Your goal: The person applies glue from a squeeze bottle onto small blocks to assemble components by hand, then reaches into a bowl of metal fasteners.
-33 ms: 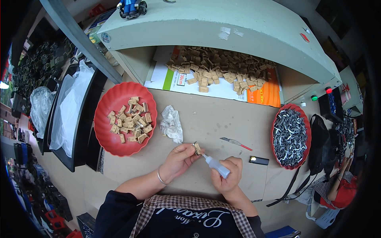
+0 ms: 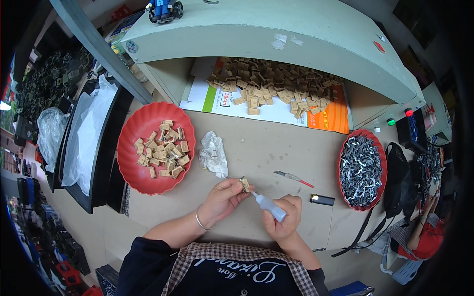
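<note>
Above the smooth beige surface (image 2: 256,135), our left hand (image 2: 220,201) pinches a small, tan, dark-edged block (image 2: 245,185); our right hand (image 2: 287,215) grips a pale-blue plastic squeeze bottle (image 2: 269,206), nozzle at the block. We judge the block light, stiff, best held edgewise; the bottle soft, best held mid-body.

Beige tabletop (image 2: 306,148) with two red bowls (image 2: 153,186), crumpled tissue (image 2: 213,154), knife (image 2: 294,178), black cylinder (image 2: 324,200).
</note>
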Motion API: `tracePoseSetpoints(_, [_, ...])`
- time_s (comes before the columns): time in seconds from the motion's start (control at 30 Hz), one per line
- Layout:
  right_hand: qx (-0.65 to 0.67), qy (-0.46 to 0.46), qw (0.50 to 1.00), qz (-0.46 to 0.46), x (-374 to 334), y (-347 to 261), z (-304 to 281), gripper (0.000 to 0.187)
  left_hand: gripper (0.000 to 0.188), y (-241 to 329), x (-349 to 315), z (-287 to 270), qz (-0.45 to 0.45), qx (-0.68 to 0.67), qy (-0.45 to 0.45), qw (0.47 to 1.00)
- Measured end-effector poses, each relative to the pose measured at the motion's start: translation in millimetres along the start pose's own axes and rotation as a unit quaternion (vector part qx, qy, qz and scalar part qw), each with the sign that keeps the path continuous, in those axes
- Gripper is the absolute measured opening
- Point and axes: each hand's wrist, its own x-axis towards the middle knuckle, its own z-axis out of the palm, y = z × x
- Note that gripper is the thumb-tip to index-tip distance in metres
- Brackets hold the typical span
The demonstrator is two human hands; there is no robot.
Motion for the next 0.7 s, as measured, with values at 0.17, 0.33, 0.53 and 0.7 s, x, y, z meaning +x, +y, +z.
tracePoseSetpoints(0.17, [-0.002,0.006,1.0,-0.001,-0.2,1.2,-0.2,0.026,0.014,1.4,-0.1,1.3,0.0,0.003,0.009,1.0])
tracePoseSetpoints(0.33, [-0.001,0.012,1.0,-0.011,-1.3,3.1,-2.6,0.031,0.013,1.3,0.7,0.7,0.002,-0.001,0.015,1.0])
tracePoseSetpoints(0.53, [-0.003,0.002,1.0,-0.014,-1.0,3.3,-2.3,0.03,0.012,0.5,0.3,0.1,0.008,-0.009,0.016,1.0])
tracePoseSetpoints(0.7, [-0.004,-0.004,1.0,-0.005,-2.4,2.9,-1.1,0.031,0.012,0.5,0.5,0.3,0.012,-0.001,0.01,1.0])
